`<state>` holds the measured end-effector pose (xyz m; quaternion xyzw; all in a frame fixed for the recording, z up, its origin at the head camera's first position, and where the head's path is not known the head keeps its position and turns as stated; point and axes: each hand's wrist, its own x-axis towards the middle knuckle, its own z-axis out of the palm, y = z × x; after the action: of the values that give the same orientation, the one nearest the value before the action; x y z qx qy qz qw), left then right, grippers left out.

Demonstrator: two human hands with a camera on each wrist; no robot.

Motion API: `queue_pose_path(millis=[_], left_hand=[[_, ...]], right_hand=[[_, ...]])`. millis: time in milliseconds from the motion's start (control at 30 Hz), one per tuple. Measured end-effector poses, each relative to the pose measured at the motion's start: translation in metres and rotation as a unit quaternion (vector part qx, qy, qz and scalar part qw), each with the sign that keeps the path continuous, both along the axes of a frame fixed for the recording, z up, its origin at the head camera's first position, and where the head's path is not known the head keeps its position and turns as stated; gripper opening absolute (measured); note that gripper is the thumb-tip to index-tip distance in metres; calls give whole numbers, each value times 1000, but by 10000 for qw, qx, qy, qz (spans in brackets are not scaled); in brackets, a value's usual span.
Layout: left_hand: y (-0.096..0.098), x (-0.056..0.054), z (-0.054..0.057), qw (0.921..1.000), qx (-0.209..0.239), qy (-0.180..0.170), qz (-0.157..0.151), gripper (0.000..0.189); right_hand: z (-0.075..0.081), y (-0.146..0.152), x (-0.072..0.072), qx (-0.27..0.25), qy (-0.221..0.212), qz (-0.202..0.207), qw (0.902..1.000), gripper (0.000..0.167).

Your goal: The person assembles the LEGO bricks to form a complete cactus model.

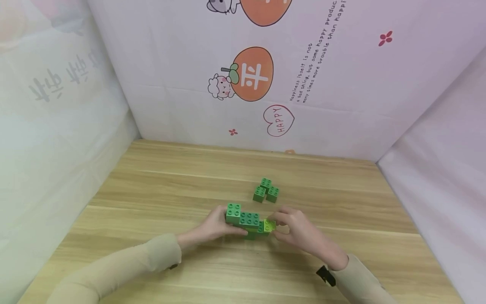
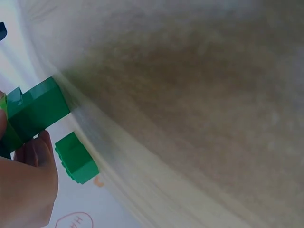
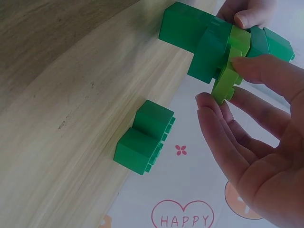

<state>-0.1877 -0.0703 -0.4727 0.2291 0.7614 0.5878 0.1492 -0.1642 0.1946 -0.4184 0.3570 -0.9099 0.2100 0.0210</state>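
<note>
A structure of joined green toy bricks (image 1: 249, 219) stands at the middle of the table, with a raised four-stud brick at its left end. My left hand (image 1: 215, 223) grips it from the left, the thumb along its near side. At its right end my right hand (image 1: 300, 230) pinches a thin lime-green brick (image 1: 267, 226) between thumb and fingers. From the right wrist, the lime-green brick (image 3: 226, 81) appears tilted against the side of a dark green brick (image 3: 206, 59), its studs facing the fingers. In the left wrist view, the left hand (image 2: 28, 185) shows only partly beside the bricks (image 2: 38, 109).
Three loose green bricks (image 1: 260, 194) sit close together just beyond the hands. The wooden table (image 1: 171, 169) ends at a printed white cloth (image 1: 182, 109) at the back, with further cloth sides (image 1: 57, 139) at left and right.
</note>
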Motion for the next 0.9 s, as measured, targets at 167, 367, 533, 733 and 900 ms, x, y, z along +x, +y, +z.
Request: queue_pose_path(millis=[167, 367, 533, 733, 900], left_hand=[[1, 1, -2, 9999, 4, 99, 42, 46], [1, 3, 2, 9998, -94, 146, 98, 43], [3, 4, 4, 9996, -162, 186, 144, 43], [3, 4, 5, 9996, -169, 166, 147, 42], [3, 5, 7, 9999, -81, 75, 126, 42]], right_hand=[[-1, 0, 0, -36, 21, 15, 10000, 32], [-1, 0, 0, -125, 37, 62, 9999, 33], [-1, 0, -1, -162, 39, 79, 9998, 32], [-2, 1, -1, -230, -48, 44, 9997, 32], [-1, -1, -2, -171, -173, -51, 9997, 31]])
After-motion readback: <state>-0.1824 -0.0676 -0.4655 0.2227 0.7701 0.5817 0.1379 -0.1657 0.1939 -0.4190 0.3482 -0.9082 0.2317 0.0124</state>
